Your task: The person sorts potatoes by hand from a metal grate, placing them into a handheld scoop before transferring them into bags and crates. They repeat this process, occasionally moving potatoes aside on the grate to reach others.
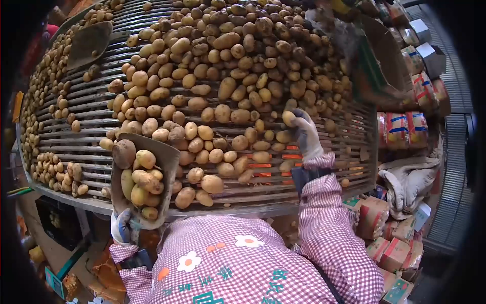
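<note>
My left hand (121, 226), in a white and blue glove, grips the near edge of a worn scoop-like container (169, 172) at the lower left. Several potatoes (147, 181) lie inside it. Over the slatted table, my right hand (305, 133), in a white and grey glove, is closed on a yellowish potato (288, 118) at its fingertips. Loose potatoes (223, 114) surround that hand on its left and far side, heaped thickest toward the back.
A second scoop (90, 45) rests on the slats (91, 106) at the far left, near more potatoes. Beyond the table's right edge stand an open green box (372, 66), stacked cartons (405, 129) and a crumpled pale cloth (410, 182).
</note>
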The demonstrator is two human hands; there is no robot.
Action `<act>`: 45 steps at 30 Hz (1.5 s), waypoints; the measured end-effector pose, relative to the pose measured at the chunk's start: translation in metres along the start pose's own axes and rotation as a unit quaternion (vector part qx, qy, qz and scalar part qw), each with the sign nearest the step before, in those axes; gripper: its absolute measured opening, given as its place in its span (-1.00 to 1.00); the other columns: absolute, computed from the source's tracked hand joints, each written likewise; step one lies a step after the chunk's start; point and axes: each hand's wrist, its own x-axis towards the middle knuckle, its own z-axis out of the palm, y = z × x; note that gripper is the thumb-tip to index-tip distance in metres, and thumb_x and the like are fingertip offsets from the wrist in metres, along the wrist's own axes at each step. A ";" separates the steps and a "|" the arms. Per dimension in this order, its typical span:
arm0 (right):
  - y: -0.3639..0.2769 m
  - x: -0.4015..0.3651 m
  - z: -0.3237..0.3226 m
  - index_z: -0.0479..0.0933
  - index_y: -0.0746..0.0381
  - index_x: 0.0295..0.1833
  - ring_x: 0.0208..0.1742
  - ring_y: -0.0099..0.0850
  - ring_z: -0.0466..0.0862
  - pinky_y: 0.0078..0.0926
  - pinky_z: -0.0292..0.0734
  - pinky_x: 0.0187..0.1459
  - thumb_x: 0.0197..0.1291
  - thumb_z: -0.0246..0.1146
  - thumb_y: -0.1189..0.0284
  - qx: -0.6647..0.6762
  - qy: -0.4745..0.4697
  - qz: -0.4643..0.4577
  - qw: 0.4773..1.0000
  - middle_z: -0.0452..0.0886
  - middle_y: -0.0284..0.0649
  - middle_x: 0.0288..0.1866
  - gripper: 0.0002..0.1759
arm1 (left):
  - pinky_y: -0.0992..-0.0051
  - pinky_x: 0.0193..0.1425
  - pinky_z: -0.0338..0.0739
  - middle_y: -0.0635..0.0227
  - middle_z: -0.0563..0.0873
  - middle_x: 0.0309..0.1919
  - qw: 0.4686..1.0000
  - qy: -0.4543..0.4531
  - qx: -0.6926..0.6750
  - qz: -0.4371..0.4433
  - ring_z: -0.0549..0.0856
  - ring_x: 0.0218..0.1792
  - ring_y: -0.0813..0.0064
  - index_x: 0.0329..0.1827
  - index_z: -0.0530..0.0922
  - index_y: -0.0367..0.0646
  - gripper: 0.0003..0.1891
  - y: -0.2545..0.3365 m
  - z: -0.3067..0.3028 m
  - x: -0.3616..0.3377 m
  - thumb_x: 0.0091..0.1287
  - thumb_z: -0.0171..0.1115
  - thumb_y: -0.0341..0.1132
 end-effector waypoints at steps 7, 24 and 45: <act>0.006 -0.034 -0.029 0.59 0.35 0.20 0.10 -0.31 0.76 -0.34 0.76 0.02 0.53 0.21 0.18 0.086 0.053 -0.013 0.995 0.72 -0.16 0.06 -0.57 | 0.30 0.35 0.58 0.15 0.66 0.26 0.999 0.005 -0.025 0.027 0.70 0.20 0.27 0.49 0.41 -0.33 -0.45 0.003 0.007 0.002 0.46 0.16 -0.33; -0.015 -0.036 0.094 0.71 0.15 0.15 0.18 -0.05 0.75 -0.06 0.68 0.15 0.39 0.31 0.11 -0.808 -0.167 -0.019 0.565 0.44 0.01 0.44 -0.60 | 0.39 0.21 0.63 0.24 0.73 0.12 1.000 0.003 -0.023 0.016 0.73 0.06 0.37 0.44 0.47 -0.28 -0.48 0.010 0.012 -0.002 0.45 0.20 -0.26; 0.018 -0.098 0.112 0.46 0.37 0.39 -0.01 -0.35 0.76 -0.46 0.79 -0.01 0.50 0.22 0.24 0.210 -0.241 0.081 0.944 0.66 -0.03 0.24 -0.47 | 0.45 0.12 0.65 0.26 0.75 0.09 0.999 -0.025 -0.021 0.040 0.74 -0.02 0.45 0.38 0.53 -0.32 -0.57 0.007 0.008 0.003 0.49 0.14 -0.36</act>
